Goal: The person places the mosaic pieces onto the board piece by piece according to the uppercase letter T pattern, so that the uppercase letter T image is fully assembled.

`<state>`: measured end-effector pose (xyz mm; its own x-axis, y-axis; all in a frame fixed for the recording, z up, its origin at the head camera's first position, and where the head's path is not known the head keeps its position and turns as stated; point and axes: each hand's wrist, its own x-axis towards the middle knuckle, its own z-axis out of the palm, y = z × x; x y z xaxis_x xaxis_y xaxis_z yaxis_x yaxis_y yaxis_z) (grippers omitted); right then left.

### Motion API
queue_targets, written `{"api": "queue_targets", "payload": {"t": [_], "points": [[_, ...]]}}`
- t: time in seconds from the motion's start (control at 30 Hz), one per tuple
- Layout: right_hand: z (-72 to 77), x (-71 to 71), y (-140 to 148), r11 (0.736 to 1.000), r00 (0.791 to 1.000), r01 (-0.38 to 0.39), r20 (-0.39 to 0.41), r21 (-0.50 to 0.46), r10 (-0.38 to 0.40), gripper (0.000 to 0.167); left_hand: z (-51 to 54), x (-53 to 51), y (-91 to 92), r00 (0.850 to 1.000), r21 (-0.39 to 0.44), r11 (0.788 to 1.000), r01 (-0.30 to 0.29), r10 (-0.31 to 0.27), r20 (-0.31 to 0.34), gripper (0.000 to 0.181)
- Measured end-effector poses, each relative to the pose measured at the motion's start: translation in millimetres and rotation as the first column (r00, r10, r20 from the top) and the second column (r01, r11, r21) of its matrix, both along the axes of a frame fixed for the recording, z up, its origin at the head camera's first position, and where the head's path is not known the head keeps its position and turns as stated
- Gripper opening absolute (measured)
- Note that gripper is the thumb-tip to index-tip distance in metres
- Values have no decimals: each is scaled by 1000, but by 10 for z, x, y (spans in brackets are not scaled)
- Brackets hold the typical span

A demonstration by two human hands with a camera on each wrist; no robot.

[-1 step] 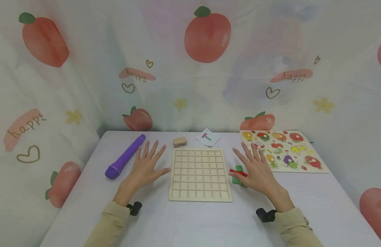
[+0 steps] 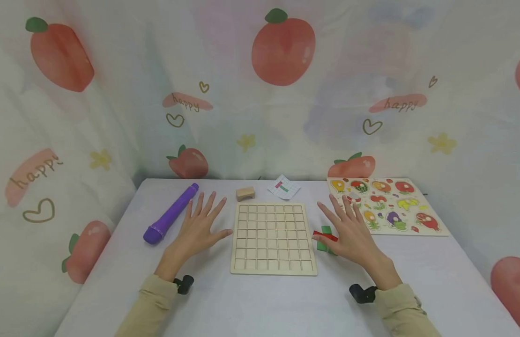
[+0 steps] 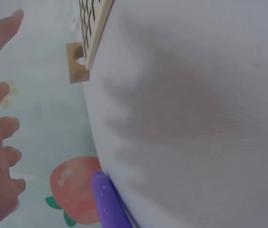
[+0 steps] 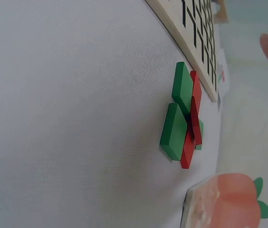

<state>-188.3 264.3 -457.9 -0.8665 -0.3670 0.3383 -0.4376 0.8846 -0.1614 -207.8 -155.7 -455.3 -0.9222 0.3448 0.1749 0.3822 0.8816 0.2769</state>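
A square wooden board (image 2: 273, 238) marked with a grid lies flat in the middle of the table. To its left my left hand (image 2: 199, 229) hovers with fingers spread, holding nothing; its shadow falls on the cloth in the left wrist view. My right hand (image 2: 352, 236) is spread over the right side and also holds nothing. Partly hidden beneath it is a small pile of red and green blocks. In the right wrist view, green blocks (image 4: 174, 133) and red blocks (image 4: 196, 121) lean on one another beside the board's edge.
A purple toy microphone (image 2: 171, 213) lies at the left. Behind the board are a small wooden block with a notch (image 2: 245, 193) and a gridded paper card (image 2: 284, 187). A fruit puzzle board (image 2: 428, 227) lies at the back right. Patterned cloth hangs behind the table.
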Motion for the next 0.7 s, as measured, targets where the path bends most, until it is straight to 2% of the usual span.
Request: {"api": "queue_targets", "payload": {"t": [0.3,0.5,0.57,0.7], "points": [[0,21,-2,1000,1000,13,21,3,-13,89,-47,-16,-35,999,-29,999,-41,42,22,93],[13,4,-2,1000,999,22,49,-4,-22,89,-44,-28,-35,999,-38,998,-43,44,21,92],[8,-5,-2,1000,998,20,65,-15,-19,89,-58,-31,-32,998,-44,998,-45,47,42,92],[-41,-30,2,997,996,-6,90,-79,13,83,-126,-38,-23,990,-51,998,-37,44,131,97]]}}
